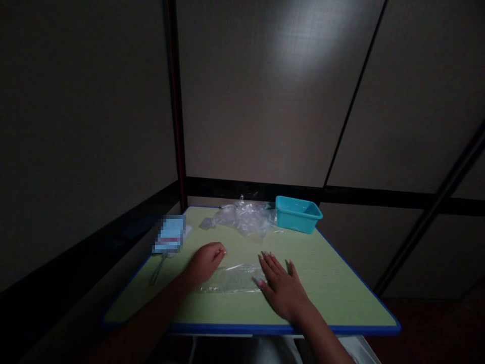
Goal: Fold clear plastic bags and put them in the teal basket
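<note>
A clear plastic bag (235, 279) lies flat on the light green table between my two hands. My left hand (204, 264) is closed, fingers curled in, over the bag's left side; whatever it may hold is hidden. Stretched out palm down, my right hand (282, 288) rests at the bag's right end with its fingers slightly apart. Beyond my hands sits a crumpled heap of clear plastic bags (246, 217).
A turquoise plastic basin (297, 216) stands at the table's far right corner. On the left edge is a pale blue, blurred-out object (170, 235) with a cord or strap (156, 270). The blue-edged table (333, 288) sits against panelled walls.
</note>
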Demonstrator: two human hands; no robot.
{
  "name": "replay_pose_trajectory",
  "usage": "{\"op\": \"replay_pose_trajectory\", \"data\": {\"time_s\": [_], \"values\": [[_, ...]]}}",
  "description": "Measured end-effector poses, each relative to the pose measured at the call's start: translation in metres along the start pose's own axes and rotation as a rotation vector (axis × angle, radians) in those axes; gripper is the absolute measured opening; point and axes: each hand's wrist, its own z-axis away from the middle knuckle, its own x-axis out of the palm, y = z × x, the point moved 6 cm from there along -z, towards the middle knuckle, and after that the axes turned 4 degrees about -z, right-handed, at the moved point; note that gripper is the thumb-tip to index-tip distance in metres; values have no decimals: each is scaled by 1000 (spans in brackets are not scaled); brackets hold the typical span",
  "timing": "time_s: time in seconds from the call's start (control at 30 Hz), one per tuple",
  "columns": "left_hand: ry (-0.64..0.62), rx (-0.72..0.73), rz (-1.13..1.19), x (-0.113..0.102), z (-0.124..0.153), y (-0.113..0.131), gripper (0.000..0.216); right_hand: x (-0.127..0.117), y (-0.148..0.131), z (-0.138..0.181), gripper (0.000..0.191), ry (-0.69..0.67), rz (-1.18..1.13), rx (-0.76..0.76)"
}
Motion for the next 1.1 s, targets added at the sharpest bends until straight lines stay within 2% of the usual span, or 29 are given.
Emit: {"op": "replay_pose_trajectory", "data": {"time_s": [0.1, 0.2, 0.3, 0.37, 0.43, 0.5, 0.57, 0.63, 0.77, 0.93, 1.1], "values": [[74, 224, -304, -5, 8, 14, 11, 0, 0, 0, 60, 6, 2, -1], [94, 335, -530, -5, 13, 16, 28, 1, 0, -1, 59, 7, 0, -3], [27, 326, -505, -1, 15, 10, 35, 1, 0, -1, 59, 6, 0, -4], [10, 312, -385, -3, 16, 10, 32, 1, 1, -1, 59, 8, 3, -2], [43, 276, -226, -8, 15, 13, 31, 1, 1, -1, 59, 11, 4, -2], [53, 187, -97, -13, 12, 12, 35, 1, 1, -1, 59, 14, 3, -2], [5, 77, -51, -12, 8, 8, 41, 1, 1, -2, 59, 15, 0, -1], [-50, 15, -74, -9, 3, 2, 41, 0, 1, -2, 59, 17, -2, -3], [-67, 13, -221, -1, 0, -3, 28, 0, 1, -2, 59, 22, -3, -6], [-3, 82, -477, 7, 3, 10, 6, 1, 2, -2, 60, 18, -3, -4], [5, 106, -650, 13, 8, 23, 9, 2, 2, -2, 60, 13, 1, -1]]}}
